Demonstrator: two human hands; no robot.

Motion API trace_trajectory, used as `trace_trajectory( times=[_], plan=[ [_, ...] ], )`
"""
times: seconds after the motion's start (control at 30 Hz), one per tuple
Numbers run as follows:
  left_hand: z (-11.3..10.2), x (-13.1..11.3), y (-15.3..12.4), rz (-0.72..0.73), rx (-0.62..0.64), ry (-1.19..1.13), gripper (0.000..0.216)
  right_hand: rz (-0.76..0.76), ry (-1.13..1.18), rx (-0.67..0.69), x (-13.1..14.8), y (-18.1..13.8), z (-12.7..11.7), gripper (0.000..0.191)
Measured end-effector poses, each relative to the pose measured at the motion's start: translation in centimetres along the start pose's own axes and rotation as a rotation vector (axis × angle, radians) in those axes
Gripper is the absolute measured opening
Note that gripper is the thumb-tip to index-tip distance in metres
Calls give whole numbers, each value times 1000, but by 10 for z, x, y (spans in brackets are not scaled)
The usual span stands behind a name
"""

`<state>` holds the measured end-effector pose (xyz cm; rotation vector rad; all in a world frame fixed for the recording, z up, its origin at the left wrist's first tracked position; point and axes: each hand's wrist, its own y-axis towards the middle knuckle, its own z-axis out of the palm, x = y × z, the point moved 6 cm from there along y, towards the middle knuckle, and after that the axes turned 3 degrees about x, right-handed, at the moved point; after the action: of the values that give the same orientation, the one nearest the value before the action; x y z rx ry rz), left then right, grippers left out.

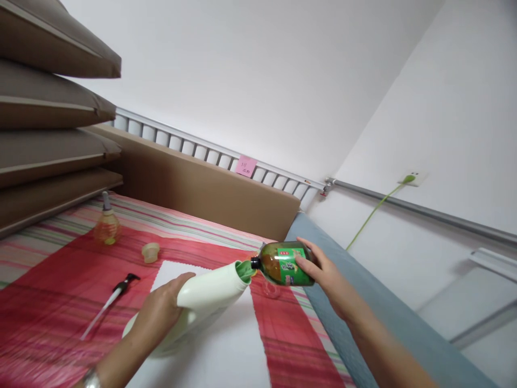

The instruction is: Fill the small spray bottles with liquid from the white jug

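Note:
My left hand (165,302) is wrapped round the handle of a large pale green jug (214,288), which is tilted with its open mouth up to the right. In my right hand (319,264) is a translucent brown bottle with a green label (288,263), lying nearly level. Its narrow black neck meets the jug's green-lined mouth; whether liquid is flowing I cannot tell. On the red sheet to the left rests a black pump head with a long pale tube (115,296). A pale round cap (151,252) sits behind it.
A clear amber bottle with a grey top (107,223) stands at the back left. White paper (226,345) lies under the jug on the red sheet (52,291). Stacked brown cushions (52,108) rise at left. A brown board (194,183) and a blue padded edge (343,280) border the surface.

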<state>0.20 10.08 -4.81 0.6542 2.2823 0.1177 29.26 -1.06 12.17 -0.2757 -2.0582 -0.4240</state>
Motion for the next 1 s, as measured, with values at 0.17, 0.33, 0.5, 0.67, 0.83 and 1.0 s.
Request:
trace_trajectory(
  times=[0.17,0.33,0.5,0.67,0.83,1.0],
  plan=[
    [-1,0,0,3,-4,-2,44,-31,-50,22,11,2,2,71],
    [-1,1,1,10,-7,-16,41,-69,-129,53,18,4,5,71],
    [-2,1,0,16,-21,-29,41,-126,-306,64,26,11,6,69],
    [-3,1,0,5,-21,-25,43,-182,-494,84,49,13,15,65],
    [-1,5,0,20,-33,-27,41,-246,-716,137,74,11,29,68],
    [2,7,1,8,-7,-50,40,-364,-848,246,91,6,47,73]
  ],
)
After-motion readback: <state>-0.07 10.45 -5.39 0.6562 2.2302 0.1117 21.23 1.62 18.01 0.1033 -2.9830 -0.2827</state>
